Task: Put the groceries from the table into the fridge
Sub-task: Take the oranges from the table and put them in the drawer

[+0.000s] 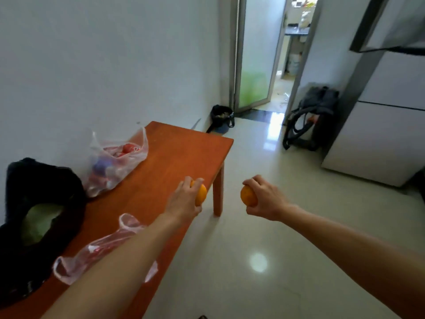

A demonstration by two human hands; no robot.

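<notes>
Over the counter's [174,157] edge, the left hand [184,201] is closed around an orange [200,194], and the right hand [264,199] grips a second orange [248,196] out above the floor. Back on the counter sit a clear bag of groceries [115,162], an empty-looking plastic bag [96,252] and a black bag [34,217]. The white fridge [379,125] stands off to the right.

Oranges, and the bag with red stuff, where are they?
Left orange [202,195], head view, its bare right side.
Right orange [246,195], head view, its bare left side.
Bag [115,166], head view, its middle.
</notes>
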